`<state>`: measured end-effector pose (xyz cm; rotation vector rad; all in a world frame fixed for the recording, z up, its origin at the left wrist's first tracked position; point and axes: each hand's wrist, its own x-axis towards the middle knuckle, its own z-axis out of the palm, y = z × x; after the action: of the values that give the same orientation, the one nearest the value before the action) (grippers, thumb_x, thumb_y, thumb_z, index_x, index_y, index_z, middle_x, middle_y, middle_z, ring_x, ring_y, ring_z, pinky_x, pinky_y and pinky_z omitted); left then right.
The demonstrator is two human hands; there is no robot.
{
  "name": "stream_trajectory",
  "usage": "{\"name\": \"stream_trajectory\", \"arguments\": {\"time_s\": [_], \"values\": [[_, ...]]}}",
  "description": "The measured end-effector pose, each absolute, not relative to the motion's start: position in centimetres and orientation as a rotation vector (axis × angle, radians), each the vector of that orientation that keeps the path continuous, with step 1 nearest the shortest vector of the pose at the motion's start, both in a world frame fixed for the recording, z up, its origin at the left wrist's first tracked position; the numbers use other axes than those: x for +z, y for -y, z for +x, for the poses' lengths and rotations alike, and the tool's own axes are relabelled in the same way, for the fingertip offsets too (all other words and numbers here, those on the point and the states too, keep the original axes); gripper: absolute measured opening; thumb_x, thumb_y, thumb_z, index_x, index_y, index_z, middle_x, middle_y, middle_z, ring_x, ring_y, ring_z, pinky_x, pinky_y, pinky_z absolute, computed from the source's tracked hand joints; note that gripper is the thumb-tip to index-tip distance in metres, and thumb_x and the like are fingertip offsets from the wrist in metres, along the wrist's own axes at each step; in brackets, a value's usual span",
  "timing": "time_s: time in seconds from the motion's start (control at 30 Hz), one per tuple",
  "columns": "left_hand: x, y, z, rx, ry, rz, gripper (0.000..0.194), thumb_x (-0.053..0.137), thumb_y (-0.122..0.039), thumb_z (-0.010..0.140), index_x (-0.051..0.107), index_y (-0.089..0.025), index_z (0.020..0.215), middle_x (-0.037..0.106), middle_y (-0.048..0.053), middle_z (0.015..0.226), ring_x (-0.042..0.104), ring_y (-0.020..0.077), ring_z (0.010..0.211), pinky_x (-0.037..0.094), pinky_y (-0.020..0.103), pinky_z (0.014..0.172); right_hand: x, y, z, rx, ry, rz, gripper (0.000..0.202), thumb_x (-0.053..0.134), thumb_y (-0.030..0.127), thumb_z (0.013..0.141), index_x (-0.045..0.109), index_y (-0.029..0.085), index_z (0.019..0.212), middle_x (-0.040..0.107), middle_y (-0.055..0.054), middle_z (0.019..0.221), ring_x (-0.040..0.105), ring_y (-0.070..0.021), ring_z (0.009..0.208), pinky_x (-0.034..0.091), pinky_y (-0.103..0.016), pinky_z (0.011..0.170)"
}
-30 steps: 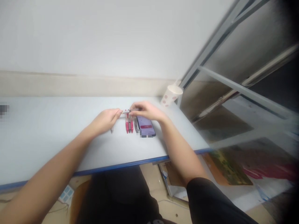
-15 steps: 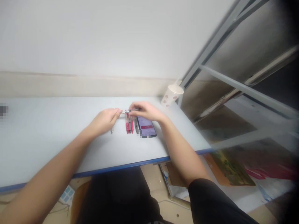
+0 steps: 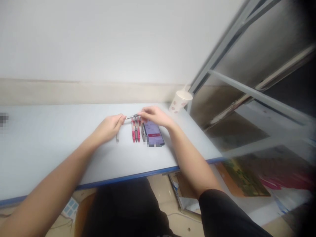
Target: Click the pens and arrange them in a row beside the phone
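A slim silvery pen part (image 3: 130, 117) spans the gap between my two hands, above the table. My left hand (image 3: 110, 127) pinches its left end. At its darker right end, the fingertips of my right hand (image 3: 154, 116) are closed on it. Several red and grey pens (image 3: 136, 135) lie side by side below, with a dark grey one (image 3: 143, 133) beside the phone (image 3: 154, 135). A light pen piece (image 3: 118, 136) sticks out below my left hand, its upper part hidden.
A white cup with red marks (image 3: 178, 101) stands at the back right of the pale table (image 3: 49, 144), near a metal frame (image 3: 237, 87). A blurred dark object lies at the far left. Papers and a box are below the table's right side.
Both hands have shifted slightly left with the view. The fingertips of my right hand have moved along the held part, and more of its dark end shows.
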<state>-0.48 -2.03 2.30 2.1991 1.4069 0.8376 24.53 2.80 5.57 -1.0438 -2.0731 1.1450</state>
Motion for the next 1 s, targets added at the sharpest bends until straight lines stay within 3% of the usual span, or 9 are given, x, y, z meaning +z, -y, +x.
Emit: {"name": "stream_trajectory", "arguments": {"time_s": [0.13,0.33,0.5,0.57,0.67,0.8,1.0], "values": [[2.5,2.0,-0.4,0.880,-1.364,2.140,0.042,0.035,-0.049,0.107,0.045,-0.024,0.075,0.048,-0.002,0.064,0.047,0.0187,0.061,0.037,0.031,0.064,5.7,-2.8,24.5,1.213,1.870,-0.928,0.033,0.080,0.048,0.085,0.071,0.017,0.087,0.071,-0.003,0.084,0.062,-0.0151,0.076,0.050,-0.030,0.076],[2.4,1.7,-0.2,0.870,-1.118,1.756,0.052,0.042,-0.064,0.104,0.043,-0.024,0.072,0.040,-0.002,0.064,0.043,0.0162,0.058,0.039,0.030,0.059,5.9,-2.7,24.4,1.179,1.819,-0.877,0.027,0.081,0.044,0.084,0.076,0.019,0.092,0.070,-0.002,0.087,0.060,-0.0153,0.079,0.052,-0.031,0.078],[3.2,1.8,-0.3,0.663,-0.863,1.317,0.057,0.054,-0.072,0.097,0.041,-0.024,0.069,0.022,-0.007,0.060,0.018,0.0106,0.049,0.021,0.025,0.046,4.7,-3.5,24.0,1.240,1.742,-0.726,0.030,0.079,0.049,0.086,0.074,0.020,0.092,0.063,0.000,0.080,0.056,-0.0132,0.070,0.053,-0.030,0.074],[3.5,2.0,-0.4,0.649,-0.838,1.267,0.057,0.059,-0.071,0.095,0.042,-0.023,0.069,0.022,-0.007,0.060,0.017,0.0097,0.049,0.019,0.024,0.046,4.2,-3.8,23.7,1.287,1.657,-0.681,0.034,0.078,0.053,0.087,0.071,0.021,0.095,0.064,0.000,0.084,0.055,-0.0119,0.068,0.052,-0.029,0.070],[3.3,1.9,-0.4,0.719,-0.879,1.282,0.054,0.062,-0.069,0.094,0.049,-0.022,0.072,0.026,-0.007,0.059,0.024,0.0097,0.049,0.024,0.023,0.046,4.0,-3.9,23.4,1.275,1.588,-0.650,0.037,0.078,0.055,0.085,0.067,0.021,0.095,0.067,-0.001,0.092,0.056,-0.0109,0.068,0.052,-0.028,0.068],[2.2,1.5,-0.2,0.811,-0.995,1.481,0.047,0.062,-0.066,0.094,0.062,-0.020,0.084,0.041,-0.004,0.060,0.040,0.0121,0.051,0.037,0.025,0.051,4.5,-3.8,23.3,1.118,1.489,-0.698,0.038,0.080,0.053,0.085,0.061,0.020,0.083,0.066,0.000,0.080,0.057,-0.0104,0.063,0.049,-0.027,0.063],[1.7,1.7,-0.3,1.009,-1.369,2.064,0.034,0.059,-0.053,0.099,0.070,-0.023,0.111,0.066,0.001,0.082,0.059,0.0176,0.070,0.048,0.030,0.072,4.5,-4.5,23.5,1.015,1.419,-0.809,0.044,0.082,0.059,0.077,0.061,0.020,0.083,0.070,-0.001,0.076,0.056,-0.0104,0.057,0.048,-0.026,0.057]]}}
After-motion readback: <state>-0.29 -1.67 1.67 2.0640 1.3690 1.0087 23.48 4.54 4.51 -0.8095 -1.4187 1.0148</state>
